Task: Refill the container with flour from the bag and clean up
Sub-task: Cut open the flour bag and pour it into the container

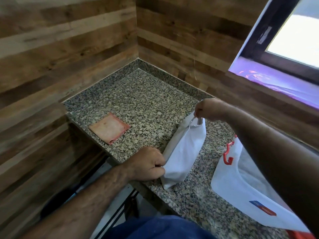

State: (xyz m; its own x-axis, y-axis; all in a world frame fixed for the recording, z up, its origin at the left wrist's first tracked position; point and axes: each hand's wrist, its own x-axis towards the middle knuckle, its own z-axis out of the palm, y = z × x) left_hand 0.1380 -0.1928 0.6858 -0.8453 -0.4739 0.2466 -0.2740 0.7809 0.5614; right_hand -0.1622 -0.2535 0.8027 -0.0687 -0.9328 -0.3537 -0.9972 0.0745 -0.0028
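At about 6 o'clock, the left hand [146, 163] is resting near the front edge of the granite surface [146, 104], its grip pinching the near corner of the white paper bag [183, 152]. The bag is lying slanted across the surface toward 1 o'clock. At 4 o'clock, under the right forearm, a clear container [241, 183] with a red clip is sitting just beside it. Farther out at 1 o'clock, the right hand [208, 109] is closing its grip on the bag's far, folded top. At 10 o'clock a pink cloth [109, 127] is lying flat, well apart.
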